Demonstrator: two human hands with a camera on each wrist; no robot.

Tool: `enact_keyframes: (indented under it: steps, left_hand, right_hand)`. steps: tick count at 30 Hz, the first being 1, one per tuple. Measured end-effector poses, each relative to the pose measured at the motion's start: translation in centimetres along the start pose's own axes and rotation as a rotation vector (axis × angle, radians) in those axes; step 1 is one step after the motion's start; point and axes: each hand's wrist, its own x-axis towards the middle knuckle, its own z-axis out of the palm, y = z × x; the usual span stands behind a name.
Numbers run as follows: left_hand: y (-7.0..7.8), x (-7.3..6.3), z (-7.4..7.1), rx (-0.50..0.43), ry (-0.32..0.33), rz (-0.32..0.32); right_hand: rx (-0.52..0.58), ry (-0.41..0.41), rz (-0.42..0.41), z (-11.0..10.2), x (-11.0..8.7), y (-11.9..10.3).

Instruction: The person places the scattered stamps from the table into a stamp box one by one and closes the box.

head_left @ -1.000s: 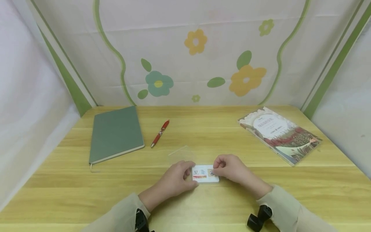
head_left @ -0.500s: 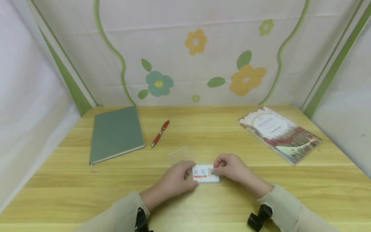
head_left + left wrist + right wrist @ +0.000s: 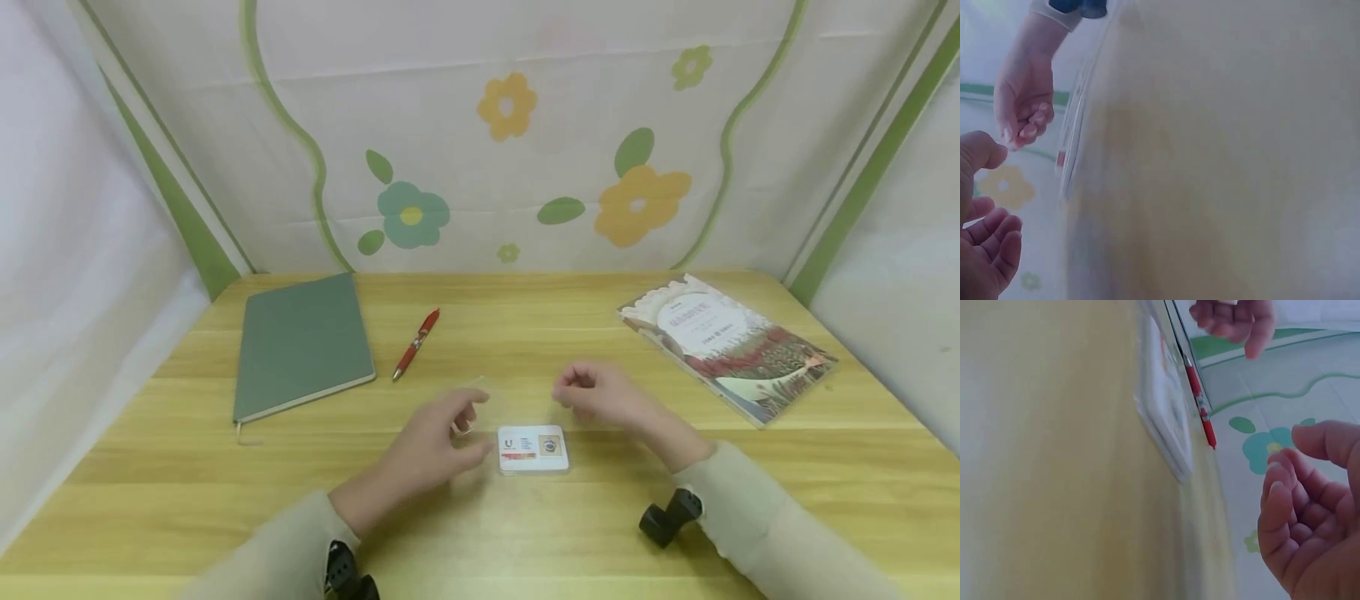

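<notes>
A thin white rectangular case [image 3: 534, 450] with a printed card face lies flat on the table between the two hands. Its rounded edge shows from the side in the right wrist view, as a white slab [image 3: 1160, 394]. Just left of it hovers my left hand [image 3: 427, 450], thumb and fingers spread apart and holding nothing. My right hand [image 3: 603, 392] is above and to the right of the case, fingers loosely curled around nothing, as the right wrist view confirms. A faint clear plastic piece [image 3: 495, 404] lies behind the case, partly hidden by the left fingers.
A green notebook [image 3: 303, 350] with a ribbon lies on the left of the wooden table [image 3: 487, 542]. Beside it is a red pen [image 3: 416, 344]. On the right lies a book with a flowery cover [image 3: 727, 346]. A flower-printed cloth [image 3: 465, 50] hangs behind.
Both hands have let go of the case. The left has drawn back left and slightly away from me; the right has lifted up and off. The case stays in place.
</notes>
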Motion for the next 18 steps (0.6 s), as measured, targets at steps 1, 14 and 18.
enact_keyframes:
  steps: [1, 14, 18]
  left_hand:
    - [-0.1, 0.1, -0.5, 0.018, 0.018, -0.001]
    - [-2.8, 0.4, -3.9, 0.164, -0.046, -0.045]
    - [-3.4, 0.6, -4.0, 0.219, -0.089, -0.056]
  right_hand:
    - [-0.013, -0.014, -0.031, -0.3, 0.4, -0.1]
    - [-0.312, -0.242, -0.23, -1.5, 5.4, -1.1]
    - [-0.373, -0.332, -0.264, -1.3, 6.5, -1.2]
